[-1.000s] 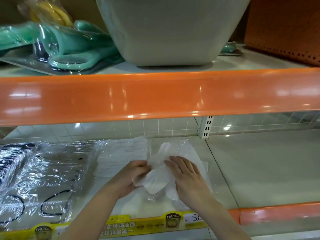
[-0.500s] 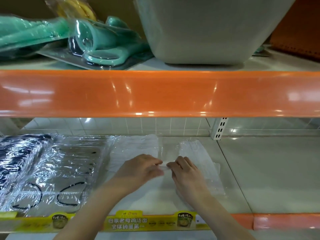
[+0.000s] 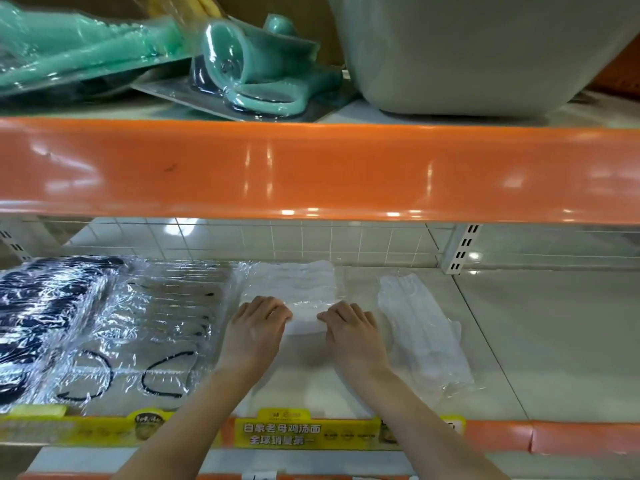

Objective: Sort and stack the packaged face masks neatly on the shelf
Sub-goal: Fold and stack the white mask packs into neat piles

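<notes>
A clear packet of white face masks lies flat on the lower shelf, near the middle. My left hand and my right hand hold its near edge, fingers curled over it, one at each side. A second packet of white masks lies just right of my right hand, slanted. To the left sits a packet of grey masks with black ear loops, and further left a packet of dark masks.
The orange front lip of the upper shelf overhangs the work area. Above it stand a large grey tub and teal packaged items. A yellow price strip runs along the lower shelf's front edge. A white upright post stands at the back.
Both hands moved apart and leftward, from pinching a crumpled white packet together to holding the near edge of the left white packet. The right packet now lies flat beside them.
</notes>
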Demonstrator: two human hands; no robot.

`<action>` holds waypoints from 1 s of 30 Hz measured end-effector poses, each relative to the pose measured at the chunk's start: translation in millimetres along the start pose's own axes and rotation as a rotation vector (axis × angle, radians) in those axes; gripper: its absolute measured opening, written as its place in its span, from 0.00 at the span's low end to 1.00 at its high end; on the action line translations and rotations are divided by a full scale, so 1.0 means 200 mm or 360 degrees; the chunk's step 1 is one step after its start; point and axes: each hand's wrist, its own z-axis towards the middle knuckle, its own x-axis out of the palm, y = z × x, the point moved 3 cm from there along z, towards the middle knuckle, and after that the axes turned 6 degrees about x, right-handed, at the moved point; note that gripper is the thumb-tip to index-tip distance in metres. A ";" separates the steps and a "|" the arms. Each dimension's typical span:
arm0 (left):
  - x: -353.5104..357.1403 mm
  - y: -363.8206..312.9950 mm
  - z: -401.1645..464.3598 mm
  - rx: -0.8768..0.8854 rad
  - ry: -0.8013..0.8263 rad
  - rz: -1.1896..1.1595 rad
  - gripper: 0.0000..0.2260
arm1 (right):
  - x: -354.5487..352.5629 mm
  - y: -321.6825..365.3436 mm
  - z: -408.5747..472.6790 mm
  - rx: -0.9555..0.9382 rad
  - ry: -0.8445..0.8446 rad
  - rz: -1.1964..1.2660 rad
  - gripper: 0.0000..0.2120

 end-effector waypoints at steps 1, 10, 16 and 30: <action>0.01 0.02 -0.02 -0.0032 0.0024 -0.0025 0.07 | 0.02 0.00 0.00 0.0029 0.0049 -0.0008 0.21; 0.06 0.07 -0.10 -0.0256 0.0382 -0.0116 0.25 | 0.13 0.02 -0.01 0.0114 0.0082 -0.0118 0.18; 0.11 -0.03 -0.12 -0.0191 0.0697 -0.0045 0.14 | 0.13 0.07 -0.01 0.0071 0.0322 -0.0170 0.17; 0.14 -0.09 -0.11 -0.0571 0.1197 0.0056 0.39 | 0.16 0.11 -0.08 0.0150 0.0107 -0.0068 0.16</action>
